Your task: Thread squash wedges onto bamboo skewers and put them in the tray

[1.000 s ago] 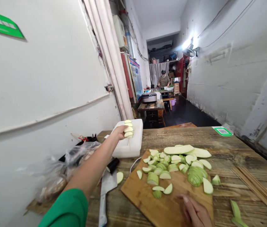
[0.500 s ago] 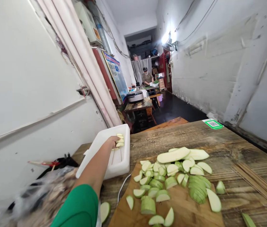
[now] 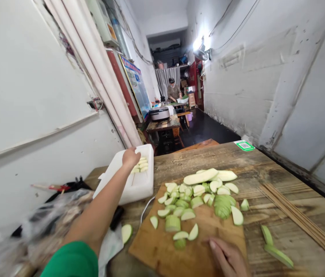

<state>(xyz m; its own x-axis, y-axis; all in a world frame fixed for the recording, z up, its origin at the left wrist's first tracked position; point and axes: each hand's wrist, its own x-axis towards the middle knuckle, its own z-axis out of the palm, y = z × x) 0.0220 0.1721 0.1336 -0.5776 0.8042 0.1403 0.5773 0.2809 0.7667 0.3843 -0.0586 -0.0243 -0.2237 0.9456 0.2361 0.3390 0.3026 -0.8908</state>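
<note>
My left hand (image 3: 130,157) reaches over the far side of a white plastic tray (image 3: 150,181), its fingers mostly hidden behind the back of the hand. Right beside it, skewered zucchini slices (image 3: 143,165) lie in rows in the tray, thin sticks running toward me. My right hand (image 3: 227,257) rests low over the wooden cutting board (image 3: 156,252), fingers extended and nothing seen in them. Ahead of it lies a heap of half-moon zucchini slices (image 3: 181,204), with a fanned stack (image 3: 223,206) on the right. Long cut zucchini pieces (image 3: 201,177) lie behind the heap.
A bundle of bamboo skewers (image 3: 300,219) lies right on the wooden table (image 3: 266,169). Loose zucchini pieces (image 3: 277,254) are nearby. Plastic bags (image 3: 50,227) crowd the left. A green-edged QR card (image 3: 244,145) sits at the far edge. A person (image 3: 174,91) works farther back.
My left hand has drawn back from the skewered slices toward the tray's far left side. My right hand has come into view over the board. The view has shifted slightly.
</note>
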